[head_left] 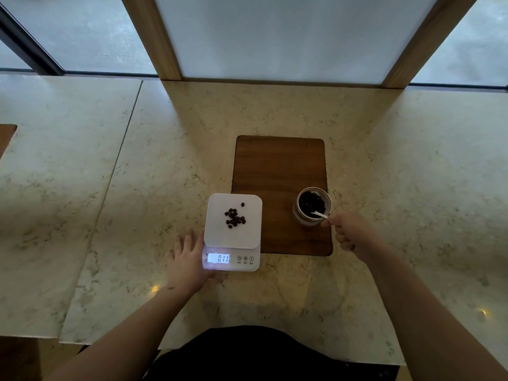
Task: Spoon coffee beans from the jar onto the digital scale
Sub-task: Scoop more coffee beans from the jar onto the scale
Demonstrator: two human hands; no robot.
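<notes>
A white digital scale point(217, 235) sits on the marble counter, its lit display point(218, 258) showing digits. A small heap of dark coffee beans point(234, 217) lies on its platform, one bean apart at the upper right. To the right, a clear glass jar point(313, 206) of beans stands on a wooden board. My right hand point(350, 232) grips a white spoon point(319, 214) whose bowl is dipped into the jar's beans. My left hand point(187, 264) lies flat on the counter, fingers spread, touching the scale's left side.
The wooden board point(277, 171) lies behind the scale, whose back right corner overlaps it. A marble counter point(137, 188) spreads all around, with a seam at the left. Wooden posts point(154, 37) and a frosted panel stand at the back edge.
</notes>
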